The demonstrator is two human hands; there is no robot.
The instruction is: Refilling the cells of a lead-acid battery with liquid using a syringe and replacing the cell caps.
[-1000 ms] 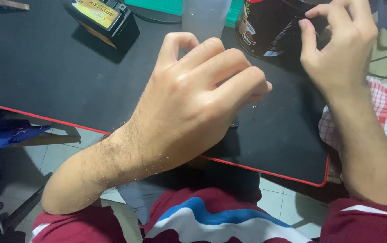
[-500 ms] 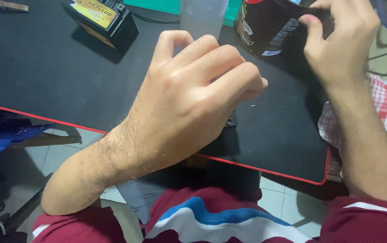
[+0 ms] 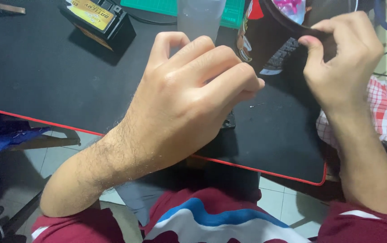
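Left hand [image 3: 189, 94] covering a small dark thing [image 3: 228, 120] on the mat, fingertips curling out of sight, dark container [image 3: 270, 45] and clear tube [image 3: 200, 15] running off the top edge, right hand [image 3: 342, 58] hiding the container's rim.

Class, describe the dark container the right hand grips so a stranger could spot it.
Start at the black mat with its red edge. At its far right, the right hand pinches the rim of a dark container. Unlike the clear cup beside it, it holds pink pieces.

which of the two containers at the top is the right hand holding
The dark container: the right hand pinches its rim, tilting it. The translucent cup stands upright behind the left hand.
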